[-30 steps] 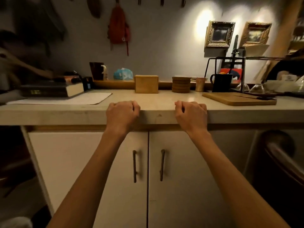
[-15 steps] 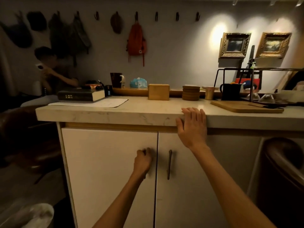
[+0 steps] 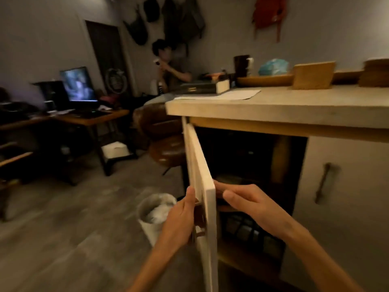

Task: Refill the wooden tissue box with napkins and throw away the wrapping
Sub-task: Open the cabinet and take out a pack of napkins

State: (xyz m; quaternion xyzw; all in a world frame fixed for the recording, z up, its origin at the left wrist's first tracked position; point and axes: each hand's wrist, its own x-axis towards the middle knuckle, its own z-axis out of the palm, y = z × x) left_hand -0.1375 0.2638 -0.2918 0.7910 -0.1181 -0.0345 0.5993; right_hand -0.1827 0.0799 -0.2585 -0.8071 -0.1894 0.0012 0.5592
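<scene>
The wooden tissue box (image 3: 312, 75) stands on the counter top (image 3: 294, 106) at the upper right. Below it, the left cabinet door (image 3: 201, 186) is swung wide open, edge-on to me. My left hand (image 3: 182, 220) is shut on the door's handle on its outer face. My right hand (image 3: 250, 204) reaches past the door's inner side toward the dark cabinet, fingers apart and holding nothing. Dark shelves inside hold dim packs (image 3: 244, 228); no napkin pack can be told apart.
A white-lined waste bin (image 3: 154, 211) stands on the floor left of the door. The right cabinet door (image 3: 341, 197) is closed. A brown stool (image 3: 166, 151) sits beside the counter. Another person (image 3: 168, 64) sits behind; a desk with a lit monitor (image 3: 79, 84) is at left.
My left hand pulled the left cabinet door open. My right hand left the counter edge and moved down to the cabinet opening. The view dropped and swung left.
</scene>
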